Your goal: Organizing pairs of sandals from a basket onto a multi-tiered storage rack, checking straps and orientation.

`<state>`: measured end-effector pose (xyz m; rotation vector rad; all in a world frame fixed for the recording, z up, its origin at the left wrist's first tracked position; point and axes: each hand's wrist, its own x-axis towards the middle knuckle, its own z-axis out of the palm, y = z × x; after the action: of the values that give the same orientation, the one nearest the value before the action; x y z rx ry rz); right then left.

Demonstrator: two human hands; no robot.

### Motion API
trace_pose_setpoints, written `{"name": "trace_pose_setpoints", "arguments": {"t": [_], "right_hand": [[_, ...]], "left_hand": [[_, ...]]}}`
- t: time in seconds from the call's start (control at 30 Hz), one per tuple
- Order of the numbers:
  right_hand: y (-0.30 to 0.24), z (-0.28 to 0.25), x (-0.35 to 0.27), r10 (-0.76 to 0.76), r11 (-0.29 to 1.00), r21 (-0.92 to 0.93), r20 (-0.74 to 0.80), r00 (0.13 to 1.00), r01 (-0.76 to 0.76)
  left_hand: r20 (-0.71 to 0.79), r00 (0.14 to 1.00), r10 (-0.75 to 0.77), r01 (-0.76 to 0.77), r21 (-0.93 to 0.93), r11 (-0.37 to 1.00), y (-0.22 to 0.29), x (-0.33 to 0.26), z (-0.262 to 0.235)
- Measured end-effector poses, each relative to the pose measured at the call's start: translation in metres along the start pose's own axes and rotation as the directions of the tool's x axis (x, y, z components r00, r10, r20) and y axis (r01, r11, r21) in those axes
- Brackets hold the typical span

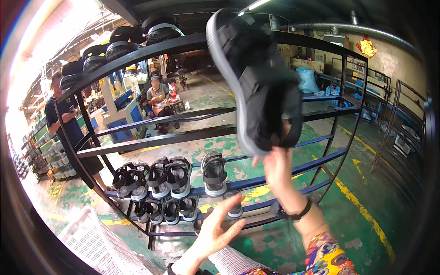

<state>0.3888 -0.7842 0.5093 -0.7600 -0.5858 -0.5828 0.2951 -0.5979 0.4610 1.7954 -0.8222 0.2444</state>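
Observation:
A black sandal (pixel 259 82) with a pale grey sole is held up close in front of me, toe end upward, slightly smeared by motion. My right hand (pixel 277 167) grips it at the heel end, with some fingers hidden behind the straps. Lower down, my left hand (pixel 215 231) is empty, its thumb and fingers spread apart. A single black sandal (pixel 214 174) sits on the rack's lower shelf just beyond the left hand. To its left stand several more black sandals (pixel 172 176), side by side, with another row of sandals (pixel 169 211) on the shelf below.
The black metal rack (pixel 160 145) spans the view, with more sandals (pixel 121 43) along its top. A white plastic basket (pixel 91 238) stands at the lower left. One person (pixel 68 119) stands left of the rack; a seated person (pixel 158 96) is beyond it. Another rack (pixel 389 123) is at right.

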Motion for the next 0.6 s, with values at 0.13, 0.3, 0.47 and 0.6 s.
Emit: {"name": "trace_pose_setpoints", "arguments": {"t": [0.13,0.3,0.47,0.6], "right_hand": [[-0.039,-0.029,0.135,-0.325,0.912,-0.286,-0.062,0.944,0.295],[-0.106,-0.025,0.266,-0.311,0.858,-0.479,-0.204,0.928,0.183],[-0.143,-0.040,0.350,-0.147,0.845,-0.528,-0.378,0.914,-0.083],[-0.134,-0.081,0.374,-0.200,0.882,-0.469,-0.453,0.869,-0.041]], "left_hand": [[0.067,0.966,-0.251,0.255,-0.063,0.965,-0.020,-0.027,-0.008],[0.065,0.927,-0.369,0.366,0.048,0.929,-0.039,-0.071,-0.038],[0.028,0.802,-0.596,0.596,-0.100,0.797,-0.047,-0.106,-0.074],[-0.119,0.740,-0.662,0.628,-0.229,0.744,-0.028,-0.136,-0.085]]}}
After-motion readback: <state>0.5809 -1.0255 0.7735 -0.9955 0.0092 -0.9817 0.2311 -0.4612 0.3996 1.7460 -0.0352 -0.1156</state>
